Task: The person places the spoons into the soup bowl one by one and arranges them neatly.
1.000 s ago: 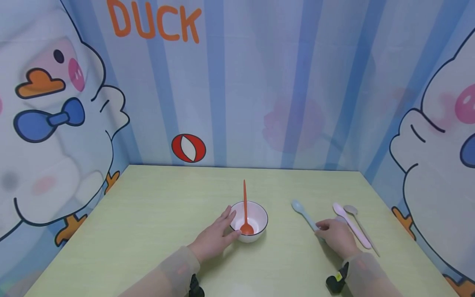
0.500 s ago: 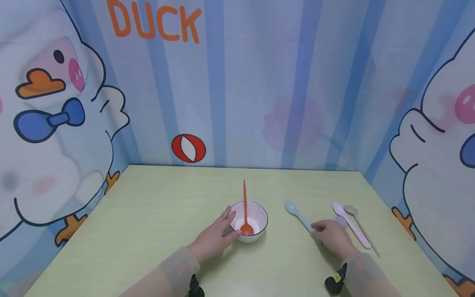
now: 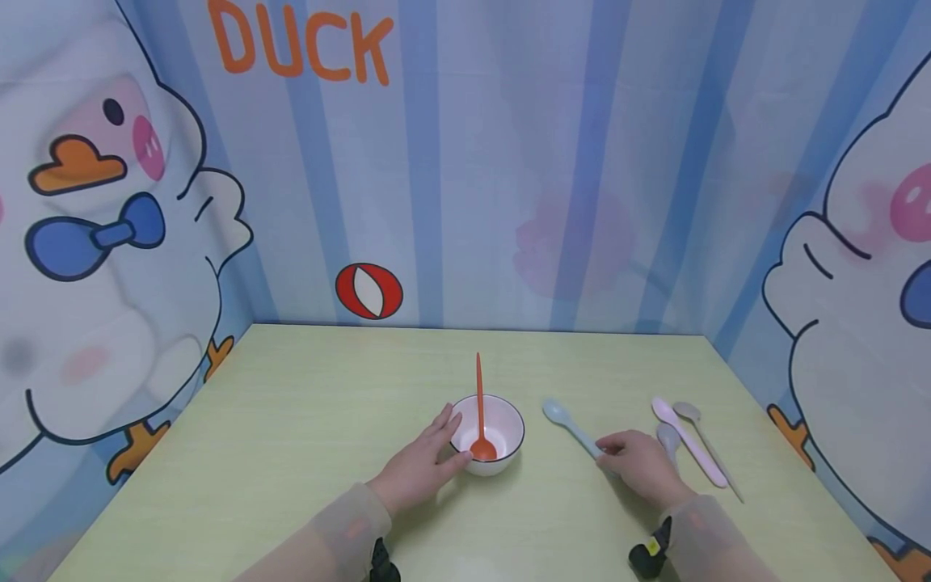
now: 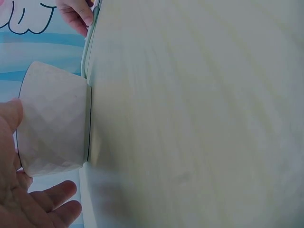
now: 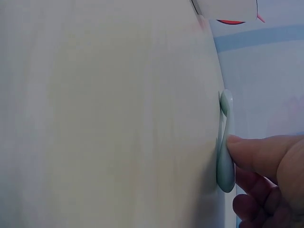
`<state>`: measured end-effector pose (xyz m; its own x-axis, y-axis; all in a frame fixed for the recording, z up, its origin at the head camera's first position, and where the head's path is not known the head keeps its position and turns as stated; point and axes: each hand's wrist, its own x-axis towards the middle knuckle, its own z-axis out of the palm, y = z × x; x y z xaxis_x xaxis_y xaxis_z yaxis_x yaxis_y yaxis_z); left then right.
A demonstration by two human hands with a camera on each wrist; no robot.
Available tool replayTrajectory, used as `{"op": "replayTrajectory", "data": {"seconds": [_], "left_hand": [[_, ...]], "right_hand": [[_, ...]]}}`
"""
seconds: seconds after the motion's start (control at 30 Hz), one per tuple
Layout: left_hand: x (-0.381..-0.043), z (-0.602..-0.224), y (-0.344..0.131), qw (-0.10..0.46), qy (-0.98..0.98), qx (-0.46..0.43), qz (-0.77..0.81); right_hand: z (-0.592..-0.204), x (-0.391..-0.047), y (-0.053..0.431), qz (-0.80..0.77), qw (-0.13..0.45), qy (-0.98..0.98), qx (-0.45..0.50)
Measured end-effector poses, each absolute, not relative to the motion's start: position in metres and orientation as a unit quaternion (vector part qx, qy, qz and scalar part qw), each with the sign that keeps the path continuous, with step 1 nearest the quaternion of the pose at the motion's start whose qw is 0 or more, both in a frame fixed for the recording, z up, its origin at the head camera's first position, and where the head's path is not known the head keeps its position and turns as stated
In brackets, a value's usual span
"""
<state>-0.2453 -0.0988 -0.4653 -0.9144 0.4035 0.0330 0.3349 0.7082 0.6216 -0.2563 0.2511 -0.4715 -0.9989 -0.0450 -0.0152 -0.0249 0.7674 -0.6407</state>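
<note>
The right hand (image 3: 643, 469) is arching palm-down, its thumb and fingertips pinching the handle of the pale blue spoon (image 3: 575, 432), whose head is pointing to about half past ten. That spoon is staying well apart from the white bowl (image 3: 507, 427), at its three o'clock (whether lifted or touching the table (image 3: 349, 404), I can't tell). At the bowl's nine o'clock the left hand (image 3: 418, 467) is resting against its side — thumb and fingers spreading loosely, their hold slack.
</note>
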Motion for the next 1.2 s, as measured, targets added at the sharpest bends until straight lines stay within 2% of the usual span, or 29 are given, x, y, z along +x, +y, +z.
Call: {"op": "replayTrajectory", "data": {"seconds": [0.6,1.2], "left_hand": [[-0.245,-0.465,-0.099,0.052,0.924,0.198,0.323],[-0.245,-0.466,-0.097,0.052,0.925,0.198,0.319]], "right_hand": [[-0.471,-0.255,0.236,-0.34,0.015,0.939,-0.057],[-0.477,-0.255,0.231,-0.365,0.024,0.93,-0.045]]}}
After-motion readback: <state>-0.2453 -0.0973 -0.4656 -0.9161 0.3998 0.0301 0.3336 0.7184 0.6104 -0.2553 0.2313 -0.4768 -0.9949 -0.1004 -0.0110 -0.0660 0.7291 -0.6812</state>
